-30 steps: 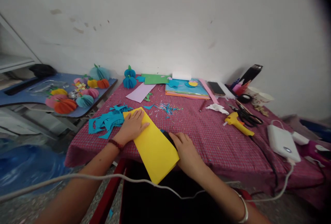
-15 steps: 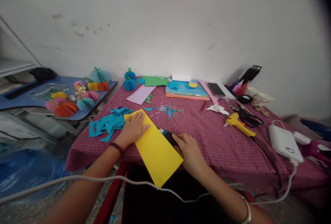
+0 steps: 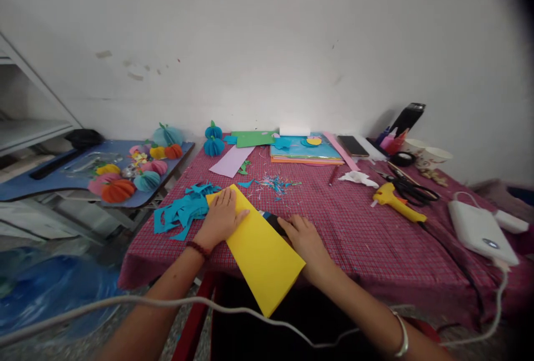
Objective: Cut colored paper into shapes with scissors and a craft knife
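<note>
Red-checked table, lower centre: yellow sheet, light, floppy, probably creasable; left hand flat on it, right hand spread along its edge, gripping nothing.

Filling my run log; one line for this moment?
left hand: flat on yellow paper | right hand: at its right edge

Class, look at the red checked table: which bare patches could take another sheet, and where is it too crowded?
The widest bare cloth lies between the right hand, the glue gun and the power bank. A smaller strip runs between the blue scraps and the lilac sheet. The back edge by the paper stack and the scissors is crowded.
</note>
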`<state>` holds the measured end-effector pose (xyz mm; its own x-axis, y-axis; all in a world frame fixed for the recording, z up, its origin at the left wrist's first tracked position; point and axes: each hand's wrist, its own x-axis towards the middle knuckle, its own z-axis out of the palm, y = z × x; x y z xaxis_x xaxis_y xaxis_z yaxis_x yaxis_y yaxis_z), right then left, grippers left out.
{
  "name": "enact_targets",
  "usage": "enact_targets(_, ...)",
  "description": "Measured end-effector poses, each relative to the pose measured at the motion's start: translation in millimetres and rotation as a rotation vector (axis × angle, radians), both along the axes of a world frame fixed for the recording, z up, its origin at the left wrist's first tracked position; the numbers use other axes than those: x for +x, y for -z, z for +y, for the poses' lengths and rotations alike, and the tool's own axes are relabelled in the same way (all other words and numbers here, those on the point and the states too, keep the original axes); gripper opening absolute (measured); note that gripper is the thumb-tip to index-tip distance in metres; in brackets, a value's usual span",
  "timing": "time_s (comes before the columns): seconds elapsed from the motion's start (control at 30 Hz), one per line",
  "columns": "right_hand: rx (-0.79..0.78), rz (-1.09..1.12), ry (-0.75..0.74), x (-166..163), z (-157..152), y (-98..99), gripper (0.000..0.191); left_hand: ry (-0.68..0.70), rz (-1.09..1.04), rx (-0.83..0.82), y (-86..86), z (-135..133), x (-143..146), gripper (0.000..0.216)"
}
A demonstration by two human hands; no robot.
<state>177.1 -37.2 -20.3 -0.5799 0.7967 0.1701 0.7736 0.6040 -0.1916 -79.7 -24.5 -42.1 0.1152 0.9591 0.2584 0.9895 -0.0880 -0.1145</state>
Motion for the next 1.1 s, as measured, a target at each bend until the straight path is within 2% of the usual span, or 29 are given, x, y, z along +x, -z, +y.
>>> enact_targets(0.17, 0.005, 0.013, 0.025, 2.2, -3.4, 0.4, 0.040, 0.018, -0.010, 0.029, 3.8, 1.3, -1.1, 0.075)
enact_targets(0.43, 0.040, -0.004, -0.009, -20.7, 5.2, -0.5, 0.040, 0.034, 0.002, 0.073, 6.0, 2.6, -1.7, 0.069)
enact_targets(0.73, -0.003, -0.048, 0.068, -9.6, 3.6, 0.3, 0.039, 0.034, -0.010, 0.053, 3.2, 1.9, -2.2, 0.070)
enact_targets(1.0, 0.071, -0.039, 0.017, -37.9, 17.0, -1.1, 0.039, 0.003, 0.049, 0.053, 6.5, 3.9, -3.3, 0.071)
enact_targets(1.1, 0.065, -0.039, 0.027, -38.3, 18.3, -0.1, 0.038, 0.014, 0.064, 0.049, 5.8, 3.7, -3.6, 0.073)
